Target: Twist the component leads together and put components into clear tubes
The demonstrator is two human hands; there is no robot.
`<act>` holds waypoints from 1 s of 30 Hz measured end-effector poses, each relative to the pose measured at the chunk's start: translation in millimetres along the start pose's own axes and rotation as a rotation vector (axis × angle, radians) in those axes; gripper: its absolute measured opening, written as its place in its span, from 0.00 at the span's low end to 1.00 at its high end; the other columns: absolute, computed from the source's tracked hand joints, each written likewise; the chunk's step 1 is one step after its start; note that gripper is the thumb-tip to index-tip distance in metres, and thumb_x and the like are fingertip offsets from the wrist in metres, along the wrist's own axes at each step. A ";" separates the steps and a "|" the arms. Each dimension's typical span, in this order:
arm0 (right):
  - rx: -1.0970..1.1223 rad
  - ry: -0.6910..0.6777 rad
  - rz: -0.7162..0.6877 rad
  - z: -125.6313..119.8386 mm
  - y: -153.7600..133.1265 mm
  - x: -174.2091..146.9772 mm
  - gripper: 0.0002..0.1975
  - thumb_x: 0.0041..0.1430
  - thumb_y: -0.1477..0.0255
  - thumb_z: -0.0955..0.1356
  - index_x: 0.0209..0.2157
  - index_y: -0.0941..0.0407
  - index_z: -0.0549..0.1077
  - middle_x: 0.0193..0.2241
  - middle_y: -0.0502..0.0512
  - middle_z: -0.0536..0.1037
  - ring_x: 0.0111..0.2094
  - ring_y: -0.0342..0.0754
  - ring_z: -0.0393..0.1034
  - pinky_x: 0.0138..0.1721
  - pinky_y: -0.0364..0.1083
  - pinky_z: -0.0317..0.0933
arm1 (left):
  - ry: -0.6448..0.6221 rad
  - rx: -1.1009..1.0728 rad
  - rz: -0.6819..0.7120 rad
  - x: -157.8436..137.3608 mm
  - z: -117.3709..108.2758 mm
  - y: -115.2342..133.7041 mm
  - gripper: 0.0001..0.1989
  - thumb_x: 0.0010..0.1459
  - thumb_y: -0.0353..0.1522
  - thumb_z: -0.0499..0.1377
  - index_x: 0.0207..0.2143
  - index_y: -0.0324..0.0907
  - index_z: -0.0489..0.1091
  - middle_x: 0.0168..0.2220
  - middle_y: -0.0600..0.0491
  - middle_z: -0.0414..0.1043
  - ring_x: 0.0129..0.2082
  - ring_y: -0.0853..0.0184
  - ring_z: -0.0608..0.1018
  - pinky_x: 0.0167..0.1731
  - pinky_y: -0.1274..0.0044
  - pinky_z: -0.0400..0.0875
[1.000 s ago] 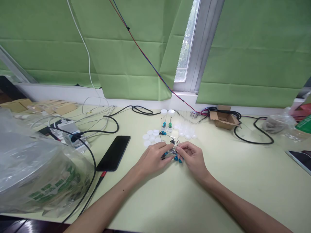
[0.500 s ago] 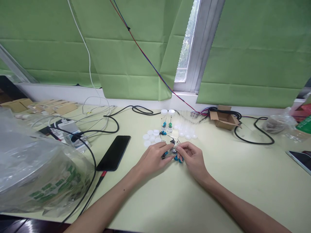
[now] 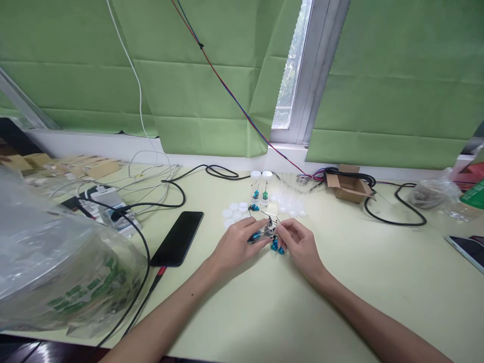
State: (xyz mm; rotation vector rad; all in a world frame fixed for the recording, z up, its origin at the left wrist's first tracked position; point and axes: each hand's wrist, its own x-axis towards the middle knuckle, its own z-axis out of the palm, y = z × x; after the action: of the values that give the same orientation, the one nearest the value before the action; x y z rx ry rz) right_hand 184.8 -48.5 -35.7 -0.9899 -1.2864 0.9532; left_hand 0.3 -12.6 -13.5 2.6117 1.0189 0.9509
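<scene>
My left hand (image 3: 242,241) comes in from the left, its thumb and fingers curved round a small clear-and-dark piece (image 3: 269,229). Across from it, the pinched fingers of my right hand (image 3: 298,243) touch the same piece's right side. What exactly this piece is cannot be made out. Small shiny blue parts (image 3: 274,245) lie just below the fingertips, and another blue part (image 3: 256,235) shows by my left fingers. Behind the hands, a blue part with thin dark rods (image 3: 254,207) rests on the table. Two clear tubes with white caps stand farther back, holding a blue piece (image 3: 256,194) and a green piece (image 3: 265,194).
White round caps (image 3: 233,206) lie left of the tubes, with clear empty tubes (image 3: 291,201) to the right. A black phone (image 3: 177,238) with a cable, a large plastic bag (image 3: 71,272), an open cardboard box (image 3: 350,189) and black cables (image 3: 397,221) surround the work area.
My left fingers have shifted slightly, uncovering more of the small piece and the blue part beside it. My right hand has stayed nearly in place.
</scene>
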 end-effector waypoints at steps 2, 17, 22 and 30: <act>-0.006 -0.008 -0.008 0.0 0.2 -0.2 0.12 0.62 0.62 0.68 0.32 0.56 0.71 0.21 0.47 0.69 0.22 0.41 0.64 0.26 0.42 0.60 | -0.007 -0.002 0.000 0.1 -0.2 0.5 0.17 0.61 0.38 0.60 0.51 0.43 0.70 0.33 0.53 0.72 0.32 0.68 0.74 0.33 0.77 0.67; 0.099 -0.009 0.031 -1.8 1.1 3.0 0.12 0.60 0.62 0.70 0.29 0.57 0.72 0.20 0.48 0.72 0.19 0.40 0.63 0.23 0.42 0.59 | -0.014 -0.002 -0.006 -0.9 1.3 -1.2 0.18 0.61 0.38 0.59 0.53 0.44 0.69 0.33 0.53 0.71 0.30 0.68 0.73 0.32 0.77 0.67; 0.132 0.002 0.043 -4.1 2.8 4.7 0.13 0.61 0.62 0.69 0.29 0.57 0.72 0.19 0.47 0.71 0.19 0.40 0.63 0.22 0.42 0.58 | -0.022 -0.009 0.002 -0.9 1.2 -0.1 0.17 0.62 0.39 0.58 0.52 0.43 0.70 0.34 0.52 0.72 0.31 0.68 0.74 0.33 0.77 0.68; 0.132 -0.017 0.052 -3.6 2.1 4.4 0.12 0.60 0.62 0.70 0.29 0.57 0.72 0.20 0.48 0.72 0.19 0.40 0.64 0.23 0.42 0.60 | -0.016 0.026 0.017 -1.2 0.2 1.5 0.17 0.62 0.38 0.58 0.52 0.43 0.70 0.33 0.52 0.72 0.31 0.67 0.74 0.33 0.76 0.68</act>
State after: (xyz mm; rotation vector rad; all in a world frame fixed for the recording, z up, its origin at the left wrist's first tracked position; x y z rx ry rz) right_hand 188.6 -43.8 -36.4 -0.9181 -1.2002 1.0749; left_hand 0.5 -14.5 -13.7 2.6487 1.0131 0.9255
